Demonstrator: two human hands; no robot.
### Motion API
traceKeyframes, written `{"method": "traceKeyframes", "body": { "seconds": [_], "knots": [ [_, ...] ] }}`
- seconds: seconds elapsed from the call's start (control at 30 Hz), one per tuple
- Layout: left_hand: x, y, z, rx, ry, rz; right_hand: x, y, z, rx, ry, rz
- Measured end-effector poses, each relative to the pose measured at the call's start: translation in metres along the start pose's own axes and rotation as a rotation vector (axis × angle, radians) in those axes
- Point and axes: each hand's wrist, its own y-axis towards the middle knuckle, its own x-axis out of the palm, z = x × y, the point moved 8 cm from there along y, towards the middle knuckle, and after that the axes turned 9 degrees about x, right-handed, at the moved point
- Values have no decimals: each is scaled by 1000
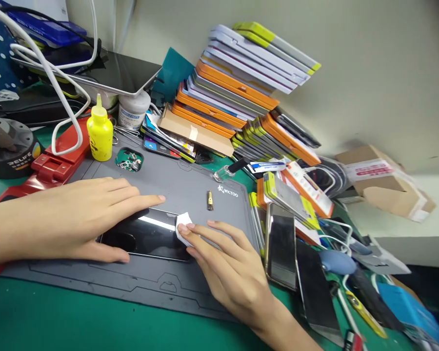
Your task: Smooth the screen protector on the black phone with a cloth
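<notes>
A dark, glossy smartphone point(151, 239) lies flat on the grey work mat point(95, 282). My left hand point(84, 219) rests across its left end, thumb along the near edge and fingers stretched past the far edge. At the phone's right end, my right hand point(230, 268) pinches a small folded white wipe point(183, 225) and presses it on the glass. A bright strip of light reflects off the screen. Beyond the right hand, a small brass-coloured brush head point(209, 200) lies on the mat.
A yellow squeeze bottle point(100, 129) stands behind my left hand, beside a red clamp-like tool point(58, 151). Stacked flat boxes point(237, 83) rise at the back. Other phones point(281, 243), boxes and tools crowd the right side. A glass bottle point(225, 172) sits near the mat's far edge.
</notes>
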Motion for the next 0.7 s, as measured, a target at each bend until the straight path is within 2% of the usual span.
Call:
{"method": "traceKeyframes", "body": {
  "seconds": [0.2,0.33,0.47,0.7],
  "knots": [
    [2,-1,2,8,36,-45,-10,-6,-1,-5,-23,41],
    [1,-1,0,3,34,-40,-3,-5,-9,-34,-80,9],
    [2,0,-1,8,8,-39,2,1,-6,-8,-70,-18],
    [1,1,4,37,50,-28,-1,-5,-4,-32,-119,-17]
  ]
}}
